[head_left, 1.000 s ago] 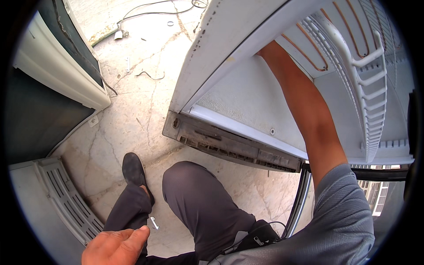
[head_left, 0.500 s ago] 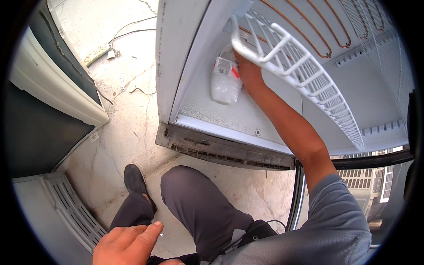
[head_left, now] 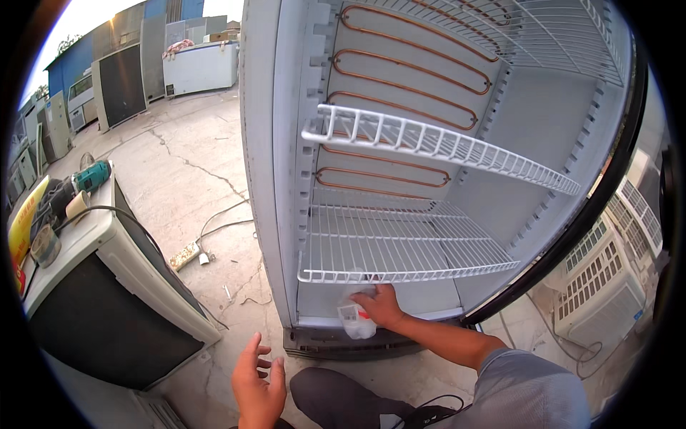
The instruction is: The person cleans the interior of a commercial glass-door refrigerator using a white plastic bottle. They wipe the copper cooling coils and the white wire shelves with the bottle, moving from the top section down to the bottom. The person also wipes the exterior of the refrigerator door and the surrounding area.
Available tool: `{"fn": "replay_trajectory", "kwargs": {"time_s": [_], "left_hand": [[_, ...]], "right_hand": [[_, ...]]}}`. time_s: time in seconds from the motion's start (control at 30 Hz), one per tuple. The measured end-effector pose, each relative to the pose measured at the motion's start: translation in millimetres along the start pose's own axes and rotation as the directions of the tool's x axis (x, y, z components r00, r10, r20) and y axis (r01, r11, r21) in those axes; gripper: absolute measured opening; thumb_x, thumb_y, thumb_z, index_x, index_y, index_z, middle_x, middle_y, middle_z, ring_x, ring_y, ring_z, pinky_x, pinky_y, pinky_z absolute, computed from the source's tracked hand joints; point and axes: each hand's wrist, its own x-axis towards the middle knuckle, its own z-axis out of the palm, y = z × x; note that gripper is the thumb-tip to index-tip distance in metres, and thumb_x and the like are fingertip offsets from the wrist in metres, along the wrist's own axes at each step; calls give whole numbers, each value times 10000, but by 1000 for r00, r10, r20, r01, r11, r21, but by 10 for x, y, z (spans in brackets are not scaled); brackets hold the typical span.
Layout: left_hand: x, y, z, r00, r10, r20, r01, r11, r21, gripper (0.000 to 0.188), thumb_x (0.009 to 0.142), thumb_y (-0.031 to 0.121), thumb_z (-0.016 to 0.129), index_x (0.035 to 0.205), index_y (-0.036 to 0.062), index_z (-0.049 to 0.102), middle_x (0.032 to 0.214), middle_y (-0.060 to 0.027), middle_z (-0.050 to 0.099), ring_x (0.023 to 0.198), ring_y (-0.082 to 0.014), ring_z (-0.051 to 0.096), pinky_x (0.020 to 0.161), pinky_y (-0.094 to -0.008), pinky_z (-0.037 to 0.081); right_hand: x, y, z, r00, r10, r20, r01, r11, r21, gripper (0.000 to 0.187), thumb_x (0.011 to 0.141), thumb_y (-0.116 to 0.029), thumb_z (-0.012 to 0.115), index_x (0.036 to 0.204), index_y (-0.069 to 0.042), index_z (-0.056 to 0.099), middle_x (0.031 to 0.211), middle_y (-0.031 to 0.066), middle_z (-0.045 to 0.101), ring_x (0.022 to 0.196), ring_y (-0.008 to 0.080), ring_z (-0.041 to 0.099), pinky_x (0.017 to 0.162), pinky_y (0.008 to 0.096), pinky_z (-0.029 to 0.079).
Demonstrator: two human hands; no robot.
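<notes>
A clear plastic bottle (head_left: 356,323) with a white and red label is in my right hand (head_left: 382,306), its fingers closed around the upper part. The bottle is at the front lip of an upright fridge (head_left: 264,157), just below the front edge of the lowest white wire shelf (head_left: 400,274). That shelf partly hides the bottle's top. My left hand (head_left: 260,382) is raised to the left of my knee, fingers apart, touching nothing. Another wire shelf (head_left: 443,146) slopes down to the right above, and copper tubing (head_left: 400,64) runs across the back wall.
At left stands a dark-sided white appliance (head_left: 121,286) with a teal power tool (head_left: 93,175) on top. A power strip (head_left: 184,256) and cables lie on the cracked floor. The open door's black frame (head_left: 564,247) is on the right, beside an outdoor air-conditioner unit (head_left: 589,286).
My right hand has drawn the bottle from inside the fridge to its front lip. The view has tilted up, and my left hand has opened its fingers.
</notes>
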Motion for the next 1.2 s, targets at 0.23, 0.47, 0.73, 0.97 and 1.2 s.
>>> {"fn": "replay_trajectory", "kwargs": {"time_s": [0.23, 0.47, 0.73, 0.97, 1.2], "left_hand": [[509, -506, 101, 972, -140, -187, 125, 988, -87, 525, 873, 98, 650, 1369, -17, 519, 929, -93, 684, 669, -154, 597, 669, -325, 497], [729, -1238, 810, 969, -25, -244, 45, 996, 76, 583, 864, 87, 607, 1419, -8, 457, 923, -122, 669, 668, -229, 593, 687, -365, 500], [251, -985, 233, 933, -289, -214, 308, 949, 62, 533, 887, 147, 606, 1371, -47, 494, 1150, -255, 635, 1005, -422, 605, 909, -478, 480], [-600, 464, -458, 874, -424, -238, 445, 895, 39, 564, 926, 135, 549, 1442, -51, 417, 1219, -319, 593, 1113, -454, 572, 980, -492, 447], [-963, 1831, -1275, 799, -529, -286, 528, 845, -86, 605, 878, 106, 590, 1454, 2, 436, 1357, -292, 538, 1244, -412, 536, 1077, -448, 417]], "right_hand": [[-590, -387, 86, 879, -24, 476, 94, 988, -124, 471, 822, -253, 815, 1221, -76, 637, 1005, 155, 735, 894, 311, 730, 780, 352, 572], [-808, -1332, 91, 637, -446, 629, 520, 851, 76, 491, 844, -193, 792, 1274, -36, 616, 1056, 142, 728, 905, 300, 729, 770, 371, 585], [-587, -3315, -391, 651, -607, 455, 618, 773, 146, 396, 821, -192, 800, 1149, -11, 668, 802, 145, 689, 676, 323, 683, 580, 420, 523], [-577, -4390, -1031, 792, -501, 349, 493, 862, 120, 508, 806, -137, 826, 1245, 15, 620, 975, 160, 731, 838, 302, 735, 709, 364, 586], [-176, -5853, -2101, 761, -647, 54, 643, 762, 76, 518, 772, -119, 860, 1213, 13, 623, 892, 161, 728, 738, 273, 733, 641, 346, 576]]}}
